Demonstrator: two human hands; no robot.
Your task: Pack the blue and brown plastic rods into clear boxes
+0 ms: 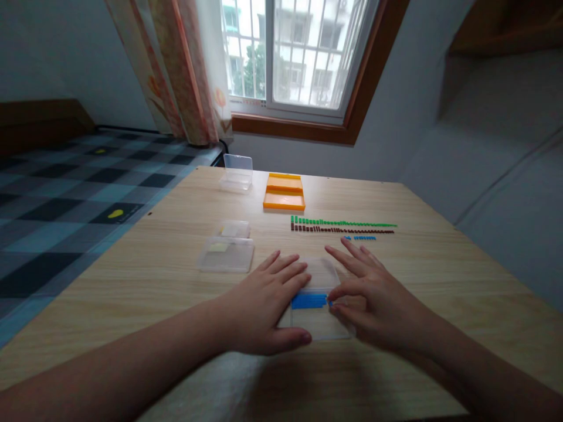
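Note:
My left hand (264,305) lies flat on the left side of a clear plastic box (317,319), fingers stretched out over its open lid and thumb along its front. My right hand (373,296) rests at the box's right side, index and thumb touching the stack of blue pieces (308,300) inside it, the other fingers spread. Beyond the hands lie a row of green pieces (343,223), a row of dark red pieces (341,230) and a short row of blue pieces (361,238).
The wooden table (176,293) also carries a clear box with a yellow piece (226,254), a small clear lid (235,228), an open empty clear box (237,173) and an orange tray (284,192). A checked bed lies left, a window behind.

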